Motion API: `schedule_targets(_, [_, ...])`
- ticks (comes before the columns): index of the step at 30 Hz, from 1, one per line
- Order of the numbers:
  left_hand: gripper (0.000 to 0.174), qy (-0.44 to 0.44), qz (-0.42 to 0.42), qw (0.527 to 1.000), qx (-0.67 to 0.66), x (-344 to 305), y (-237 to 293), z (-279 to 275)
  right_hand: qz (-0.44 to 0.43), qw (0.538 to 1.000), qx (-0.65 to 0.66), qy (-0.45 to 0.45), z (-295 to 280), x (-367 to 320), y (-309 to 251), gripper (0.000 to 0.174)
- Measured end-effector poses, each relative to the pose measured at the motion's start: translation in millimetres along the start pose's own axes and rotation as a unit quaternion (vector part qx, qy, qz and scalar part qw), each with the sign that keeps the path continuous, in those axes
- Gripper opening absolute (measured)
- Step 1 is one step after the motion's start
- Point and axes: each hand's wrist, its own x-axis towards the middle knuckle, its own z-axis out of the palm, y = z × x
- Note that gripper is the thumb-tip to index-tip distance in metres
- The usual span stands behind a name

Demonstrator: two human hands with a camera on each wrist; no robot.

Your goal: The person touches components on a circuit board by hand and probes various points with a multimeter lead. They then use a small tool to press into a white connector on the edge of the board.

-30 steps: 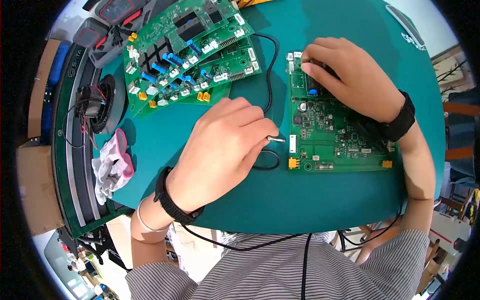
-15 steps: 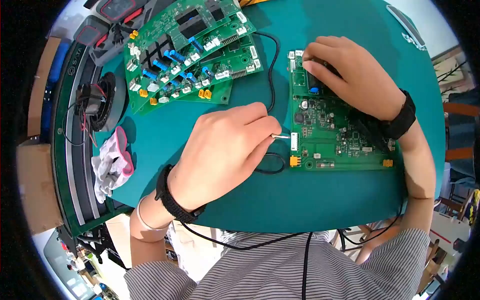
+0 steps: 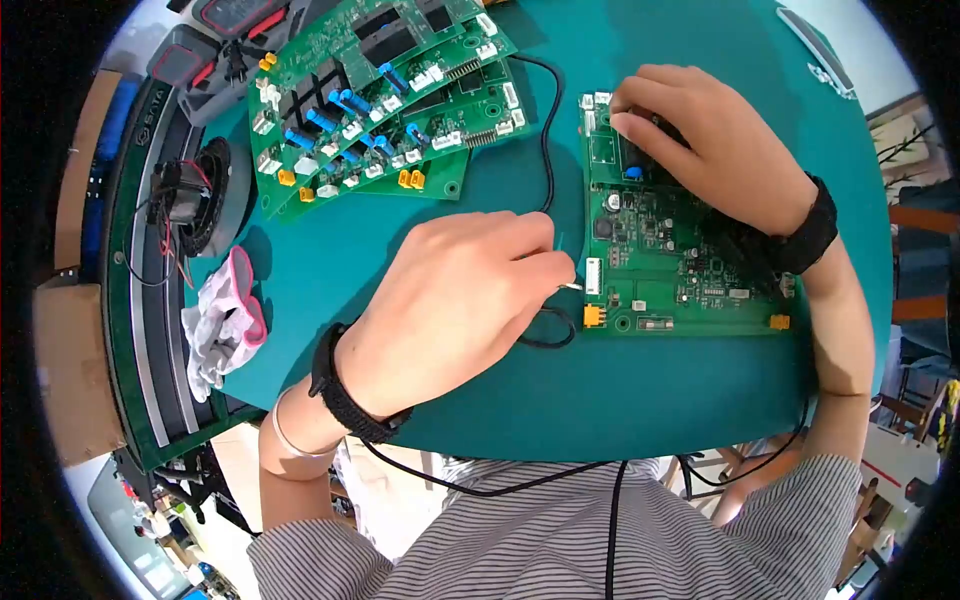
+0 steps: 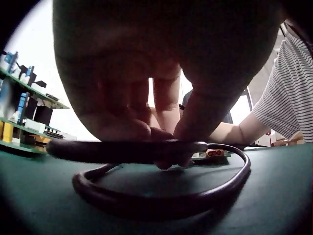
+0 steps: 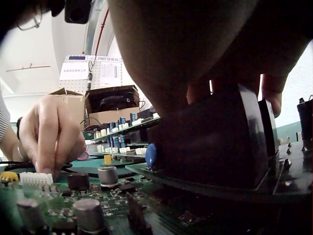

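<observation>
My left hand (image 3: 460, 300) pinches a thin pale-tipped piece (image 3: 570, 287) between thumb and forefinger. Its tip points right, close to the white connector (image 3: 594, 276) on the left edge of a green circuit board (image 3: 680, 312). Fingers cover most of the piece. In the left wrist view, a black cable (image 4: 161, 203) loops on the table in front of those fingers. My right hand (image 3: 715, 150) grips a tall black block (image 5: 210, 142) on the smaller board mounted at the circuit board's far end. A blue disc component (image 5: 151, 155) sticks out beside the block.
Several green boards (image 3: 380, 110) with blue capacitors lie stacked at the back left. Left of them is a round speaker (image 3: 205, 200) with loose wires. A grey glove with pink trim (image 3: 225, 325) lies near the table's left edge. A yellow connector (image 3: 595, 316) sits at the board's near corner.
The left hand has moved slightly right with the piece, bringing its tip up beside the white connector. The right hand keeps its hold on the block.
</observation>
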Motion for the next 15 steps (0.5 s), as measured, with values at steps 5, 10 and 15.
schedule_targets(5, [0.017, 0.027, -0.014, 1.0, 0.0, 0.1, 1.8, -1.1, 0.004, 1.0, 0.006, -0.01, -0.3, -0.7, 0.8, 0.023])
schedule_targets(10, [0.016, 0.033, -0.045, 0.998, 0.006, -0.2, 2.3, -1.0, 0.022, 0.999, 0.017, -0.027, -0.3, -1.5, 0.2, 0.019])
schedule_targets(15, [0.016, 0.038, -0.046, 0.998, 0.005, -0.5, 2.1, -0.8, 0.001, 1.0, 0.005, -0.001, 0.6, 0.2, -0.5, 0.027])
